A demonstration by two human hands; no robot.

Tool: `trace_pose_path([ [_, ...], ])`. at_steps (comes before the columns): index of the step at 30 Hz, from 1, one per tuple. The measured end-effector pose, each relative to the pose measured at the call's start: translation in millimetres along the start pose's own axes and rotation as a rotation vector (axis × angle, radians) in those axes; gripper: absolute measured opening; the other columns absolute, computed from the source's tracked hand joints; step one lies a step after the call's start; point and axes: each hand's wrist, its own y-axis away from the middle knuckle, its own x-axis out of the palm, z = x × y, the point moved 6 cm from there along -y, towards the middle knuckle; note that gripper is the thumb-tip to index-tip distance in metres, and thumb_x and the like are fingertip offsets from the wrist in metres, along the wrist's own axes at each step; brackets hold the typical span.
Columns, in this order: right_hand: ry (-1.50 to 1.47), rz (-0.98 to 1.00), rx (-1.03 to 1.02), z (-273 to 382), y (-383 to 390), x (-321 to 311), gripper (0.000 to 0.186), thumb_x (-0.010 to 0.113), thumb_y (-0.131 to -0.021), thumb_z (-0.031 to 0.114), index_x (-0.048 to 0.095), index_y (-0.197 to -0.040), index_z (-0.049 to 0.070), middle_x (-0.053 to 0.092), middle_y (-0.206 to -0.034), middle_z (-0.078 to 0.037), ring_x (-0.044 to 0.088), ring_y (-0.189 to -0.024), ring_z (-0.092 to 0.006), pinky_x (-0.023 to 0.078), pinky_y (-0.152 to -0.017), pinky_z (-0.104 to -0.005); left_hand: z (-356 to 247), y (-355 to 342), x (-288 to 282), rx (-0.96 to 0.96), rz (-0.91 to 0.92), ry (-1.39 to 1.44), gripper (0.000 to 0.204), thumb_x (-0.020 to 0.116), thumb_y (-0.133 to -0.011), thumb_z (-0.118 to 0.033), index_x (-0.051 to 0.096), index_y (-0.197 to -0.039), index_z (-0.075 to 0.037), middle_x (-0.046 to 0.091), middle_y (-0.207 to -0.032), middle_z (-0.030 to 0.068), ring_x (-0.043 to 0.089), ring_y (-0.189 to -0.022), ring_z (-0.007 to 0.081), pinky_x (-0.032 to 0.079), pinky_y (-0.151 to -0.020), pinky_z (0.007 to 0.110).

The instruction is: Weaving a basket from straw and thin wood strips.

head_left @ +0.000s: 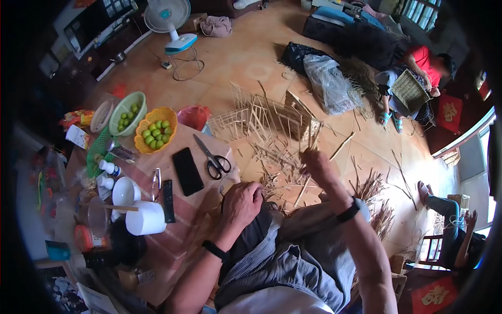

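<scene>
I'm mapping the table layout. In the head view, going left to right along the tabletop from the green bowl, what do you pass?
Green bowl of limes → orange basket of limes → black phone → black-handled scissors, then off the table the half-woven bamboo basket on the floor.

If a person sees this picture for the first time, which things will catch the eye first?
Probably the half-woven basket frame on the tiled floor at the centre, with loose strips scattered about it, and the right hand raised before it, pinching thin strips. Next, the orange bowl of green limes on the table at left, beside black-handled scissors and a dark phone.
</scene>
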Motion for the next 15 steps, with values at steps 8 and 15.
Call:
trace_pose_path([
  [8,0.136,-0.117,-0.222,105.4,138.1,-111.1,0.031,0.063,-0.107,0.027,0.066,-0.098,-0.003,0.067,-0.077,-0.014,0.070,-0.075,-0.0215,0.053,-0.069,-0.0372,-1.2,23.3,-1.8,0.082,-0.083,0.112,0.016,0.068,-0.094,-0.014,0.073,-0.108,-0.008,0.077,-0.099,0.0143,0.072,-0.096,0.0375,0.056,-0.088,0.047],
  [15,0.167,-0.091,-0.244,59.1,265.7,-132.8,0.018,0.065,-0.103,0.009,0.070,-0.114,-0.004,0.068,-0.099,-0.017,0.068,-0.100,-0.0317,0.054,-0.087,-0.0399,3.9,37.7,-12.8,-0.159,0.042,0.827,0.042,0.069,-0.099,-0.012,0.061,-0.138,0.001,0.069,-0.130,0.0107,0.068,-0.122,0.0219,0.051,-0.108,0.036],
])
